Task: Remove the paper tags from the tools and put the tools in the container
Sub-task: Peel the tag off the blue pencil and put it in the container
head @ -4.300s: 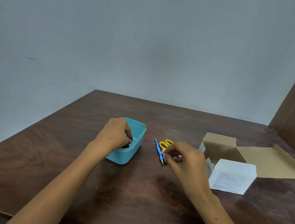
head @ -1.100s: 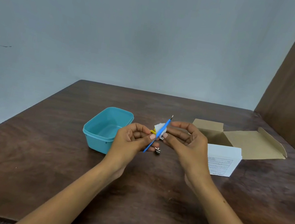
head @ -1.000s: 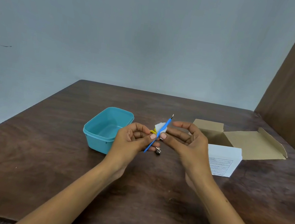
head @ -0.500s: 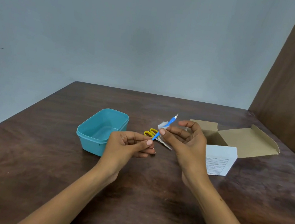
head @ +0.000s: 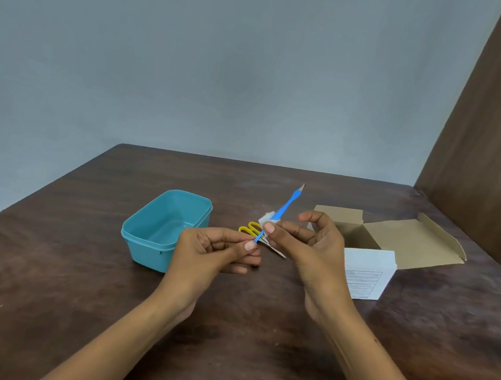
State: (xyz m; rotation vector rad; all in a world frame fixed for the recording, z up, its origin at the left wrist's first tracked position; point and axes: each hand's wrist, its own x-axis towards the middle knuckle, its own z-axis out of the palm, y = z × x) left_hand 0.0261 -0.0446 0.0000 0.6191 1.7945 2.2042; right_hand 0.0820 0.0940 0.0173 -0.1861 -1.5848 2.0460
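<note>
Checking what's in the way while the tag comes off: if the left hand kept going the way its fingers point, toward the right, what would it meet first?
Most likely the right hand, whose fingers pinch the paper tag on the blue tool just beyond the left hand. Depth is hard to judge.

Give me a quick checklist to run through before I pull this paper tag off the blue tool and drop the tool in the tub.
1. Left hand grips the lower end of the blue tool: ok.
2. Right hand pinches the paper tag on the shaft: ok.
3. Tag off the tool: not ok, it sits around the shaft.
4. Teal container open and upright, to the left of the hands: ok.
5. Room inside the container: cannot tell, its near floor is hidden behind the wall.
6. Yellow scissors lying on the table, not in the container: not ok.
</note>
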